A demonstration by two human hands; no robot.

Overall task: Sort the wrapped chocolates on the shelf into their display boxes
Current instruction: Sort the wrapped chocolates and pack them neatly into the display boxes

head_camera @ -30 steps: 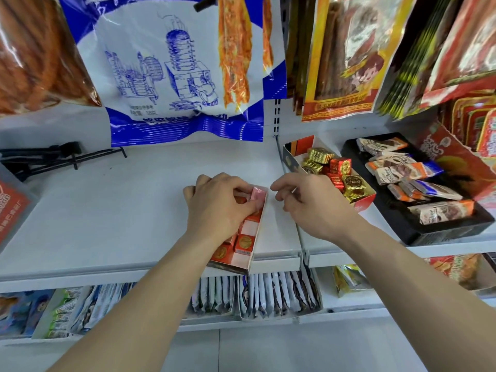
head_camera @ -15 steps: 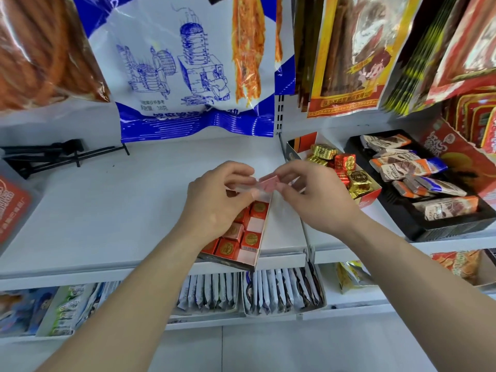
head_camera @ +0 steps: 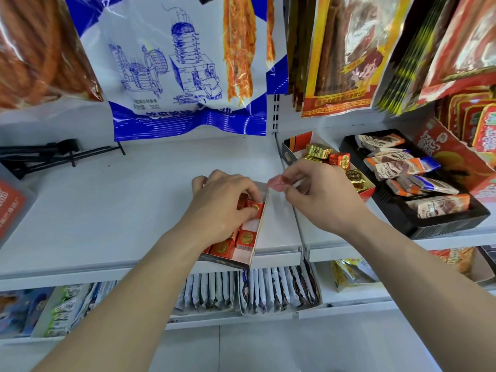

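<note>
1. The left hand (head_camera: 222, 202) is bent knuckles-up over the far half of the narrow box (head_camera: 259, 229). Its curled fingertips touch the orange chocolates (head_camera: 247, 238) inside. Whether they grip one or only press on it cannot be told.
2. The right hand (head_camera: 319, 194) is closed in a pinch. Thumb and forefinger hold one pink chocolate (head_camera: 279, 183) by its right end.
3. The pink chocolate is in the air just above the far right corner of the narrow box, between the two hands. Its long axis runs roughly left to right, and its free end points at the left hand.
4. The narrow box lies on the white shelf (head_camera: 107, 210). Its long axis runs front to back, and its near end sticks out over the shelf's front edge.
5. Count: one pink chocolate and two boxes. At least four orange chocolates show; the left hand hides the rest.
6. The second box (head_camera: 295, 146) stands behind the right hand and holds gold-wrapped chocolates (head_camera: 319, 151). The hand prevents a full count.
</note>
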